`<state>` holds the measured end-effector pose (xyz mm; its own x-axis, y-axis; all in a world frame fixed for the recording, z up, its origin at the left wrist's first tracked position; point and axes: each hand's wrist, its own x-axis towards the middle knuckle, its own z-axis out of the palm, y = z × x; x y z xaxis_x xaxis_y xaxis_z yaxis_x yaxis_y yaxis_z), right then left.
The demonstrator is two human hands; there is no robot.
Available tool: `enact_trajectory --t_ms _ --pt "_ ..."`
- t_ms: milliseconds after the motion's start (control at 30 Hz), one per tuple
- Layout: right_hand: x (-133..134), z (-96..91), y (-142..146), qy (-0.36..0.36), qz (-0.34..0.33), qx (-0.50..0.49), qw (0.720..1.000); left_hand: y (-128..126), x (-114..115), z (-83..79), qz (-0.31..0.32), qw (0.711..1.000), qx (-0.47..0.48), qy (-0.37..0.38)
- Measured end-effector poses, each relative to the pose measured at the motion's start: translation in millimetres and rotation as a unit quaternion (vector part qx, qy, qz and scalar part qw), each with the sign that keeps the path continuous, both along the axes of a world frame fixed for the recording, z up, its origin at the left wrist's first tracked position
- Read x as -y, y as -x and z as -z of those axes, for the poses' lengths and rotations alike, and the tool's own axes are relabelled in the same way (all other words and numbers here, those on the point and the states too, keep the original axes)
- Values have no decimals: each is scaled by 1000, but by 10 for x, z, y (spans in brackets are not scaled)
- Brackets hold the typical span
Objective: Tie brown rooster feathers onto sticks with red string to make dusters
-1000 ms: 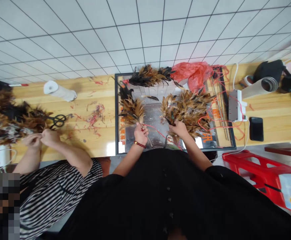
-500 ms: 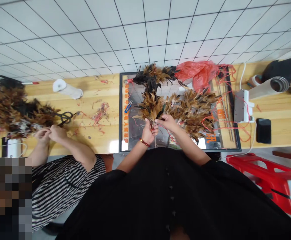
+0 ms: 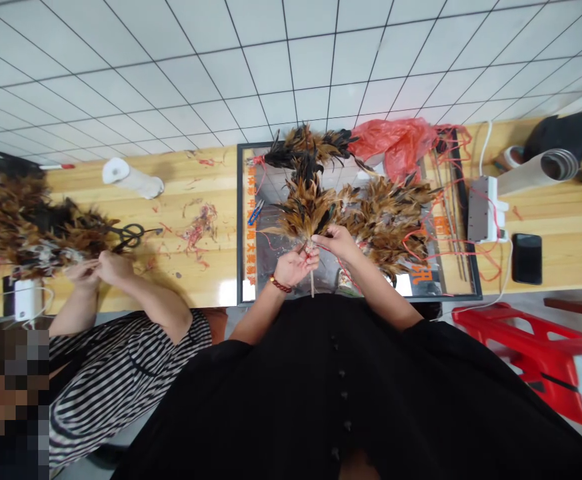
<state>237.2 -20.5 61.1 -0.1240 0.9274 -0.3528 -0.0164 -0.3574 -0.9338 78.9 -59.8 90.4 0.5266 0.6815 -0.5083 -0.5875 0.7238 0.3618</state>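
Note:
A feather duster [image 3: 307, 208] with brown and black feathers is upright in front of me, its thin pale stick [image 3: 313, 284] pointing towards my body. My left hand [image 3: 295, 268], with a beaded bracelet on the wrist, is closed around the stick just below the feathers. At the feathers' base, my right hand [image 3: 339, 243] pinches a red string [image 3: 331, 256] with thumb and forefinger; the fingertips partly hide it. Loose brown feathers [image 3: 385, 217] lie in a heap right of the duster. Behind it is a bundle of darker feathers [image 3: 311, 145].
Blue snips [image 3: 255, 212] lie on the glass-topped frame [image 3: 239, 267]. A red plastic bag [image 3: 395, 143], a power strip [image 3: 483, 210] and a phone [image 3: 527, 259] are to the right. On the left, a co-worker's hands [image 3: 111, 268] handle feathers near black scissors [image 3: 131, 235]. A red stool [image 3: 531, 347] stands at right.
My left hand has turned on the stick and its thumb no longer points up. The duster's feathers show more spread. My right hand stays at their base.

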Motion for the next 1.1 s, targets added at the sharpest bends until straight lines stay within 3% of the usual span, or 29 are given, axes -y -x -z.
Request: enact_trajectory --t_ms 267,400,533,667,800,867,967,1000,1100 --pt "27 -148 28 52 32 -71 996 101 15 -54 80 989 -40 -115" --pt "33 -194 20 38 24 -94 995 131 -19 -127 109 987 -48 -107" --pt "32 -176 14 -4 27 -53 998 47 -65 -154 83 985 -138 -64" --pt "40 -162 35 -9 34 -9 999 -69 -68 -152 50 960 -262 -88" --pt "103 -184 83 -14 58 -14 998 -109 -104 -164 9 947 -313 -68" --pt "169 -197 87 -2 19 -48 999 -81 -157 -170 -23 946 -320 -41" --pt "265 -216 49 76 -80 -76 991 8 -242 -162 -45 942 -333 -22" --pt "280 -226 29 93 -80 -68 990 38 -261 -154 -40 938 -342 -25" --pt "245 -284 -15 78 4 -35 996 78 -275 -110 -3 921 -385 -54"
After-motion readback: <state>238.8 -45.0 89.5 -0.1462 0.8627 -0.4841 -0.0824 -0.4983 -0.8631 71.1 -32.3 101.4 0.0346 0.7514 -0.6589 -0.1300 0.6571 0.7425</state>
